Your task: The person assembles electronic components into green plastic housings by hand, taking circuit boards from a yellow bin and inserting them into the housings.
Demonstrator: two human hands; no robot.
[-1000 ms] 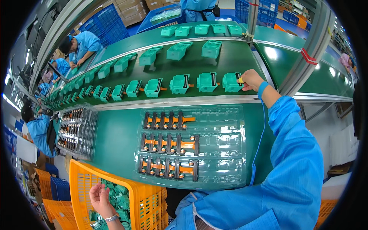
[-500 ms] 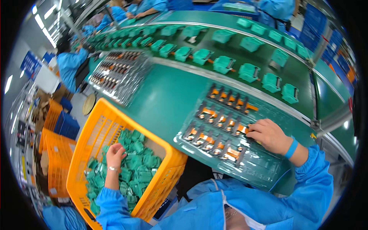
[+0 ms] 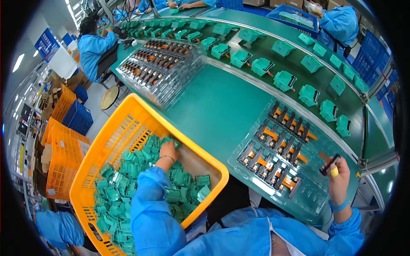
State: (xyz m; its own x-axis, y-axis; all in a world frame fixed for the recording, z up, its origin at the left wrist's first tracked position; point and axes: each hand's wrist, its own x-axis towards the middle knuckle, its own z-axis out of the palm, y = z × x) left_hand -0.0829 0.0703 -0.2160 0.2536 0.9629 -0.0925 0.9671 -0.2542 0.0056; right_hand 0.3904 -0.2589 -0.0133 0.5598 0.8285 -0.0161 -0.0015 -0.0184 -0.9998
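Note:
My left hand [image 3: 169, 151] reaches into the yellow plastic basket [image 3: 204, 161]. Its fingers are closed at a green plastic housing [image 3: 168, 139], partly hidden by the hand, beside a heap of similar housings [image 3: 121, 181]. At the right, my right hand [image 3: 338, 178] is raised beside the clear tray [image 3: 316, 202], pinching a small black part [image 3: 330, 164] with a brown-orange ribbon strip. Yellow wrapping covers one of its fingers. Rows of black parts with orange strips [image 3: 273, 166] lie in the tray.
A stack of loaded clear trays [image 3: 160, 70] stands farther left on the green table [image 3: 213, 102]. Beyond the metal rail, a conveyor [image 3: 265, 45] carries rows of green housings. Co-workers in blue [image 3: 95, 53] sit or stand around the line. Orange crates [image 3: 64, 153] and a stool [image 3: 109, 97] are at left.
My right hand has lifted a black part from the tray and moved right. My left hand has moved farther into the basket, onto a housing. The view has shifted.

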